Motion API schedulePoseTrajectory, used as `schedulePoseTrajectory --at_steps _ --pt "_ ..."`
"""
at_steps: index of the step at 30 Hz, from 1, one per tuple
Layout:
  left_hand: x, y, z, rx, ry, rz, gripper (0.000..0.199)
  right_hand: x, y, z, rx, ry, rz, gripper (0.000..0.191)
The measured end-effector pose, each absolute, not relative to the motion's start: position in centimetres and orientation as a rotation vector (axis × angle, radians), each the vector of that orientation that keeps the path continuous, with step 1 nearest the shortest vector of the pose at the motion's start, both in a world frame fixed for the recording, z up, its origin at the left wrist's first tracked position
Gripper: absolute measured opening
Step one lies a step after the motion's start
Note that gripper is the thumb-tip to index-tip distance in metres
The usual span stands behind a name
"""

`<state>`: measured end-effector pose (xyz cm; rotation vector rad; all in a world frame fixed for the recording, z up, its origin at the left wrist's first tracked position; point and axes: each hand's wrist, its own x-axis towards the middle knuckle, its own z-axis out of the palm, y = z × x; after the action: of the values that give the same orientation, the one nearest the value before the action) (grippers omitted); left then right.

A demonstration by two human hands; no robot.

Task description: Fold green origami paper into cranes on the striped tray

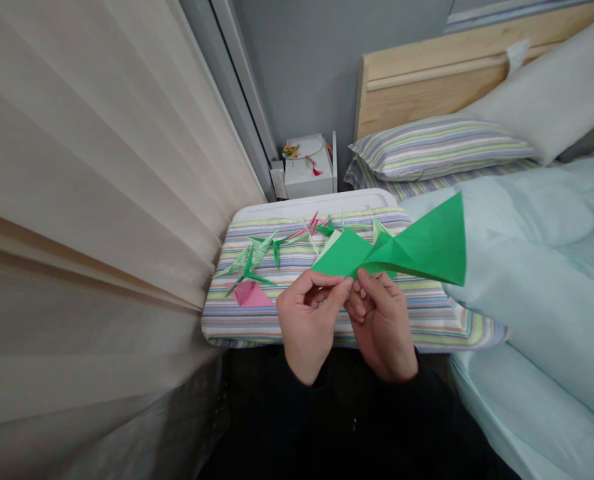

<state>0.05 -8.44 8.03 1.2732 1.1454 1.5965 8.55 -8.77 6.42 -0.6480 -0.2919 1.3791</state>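
Observation:
A partly folded sheet of green origami paper [429,243] is held up over a small table, its right part fanned out wide and its left part a folded square. My left hand [309,320] pinches its lower edge at the left between thumb and fingers. Close beside it, my right hand [384,320] grips the same edge near the middle, thumb on the near side. Several folded paper cranes lie behind and to the left, among them a green crane [249,270] and a pink crane [314,225]. A pink folded paper piece [249,295] rests near my left hand.
The table [327,201] wears a striped cloth [247,327]. A beige curtain [101,167] hangs at the left. On the right is a bed with a pale blue quilt [537,220] and a striped pillow [441,147]. Small items lie on a white cabinet [301,175] behind.

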Motion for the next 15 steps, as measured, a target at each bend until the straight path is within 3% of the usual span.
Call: schedulePoseTrajectory --at_steps 15 --pt "-0.3 -8.1 7.6 1.256 1.160 1.430 0.011 9.7 -8.1 5.8 -0.757 -0.397 1.442 0.032"
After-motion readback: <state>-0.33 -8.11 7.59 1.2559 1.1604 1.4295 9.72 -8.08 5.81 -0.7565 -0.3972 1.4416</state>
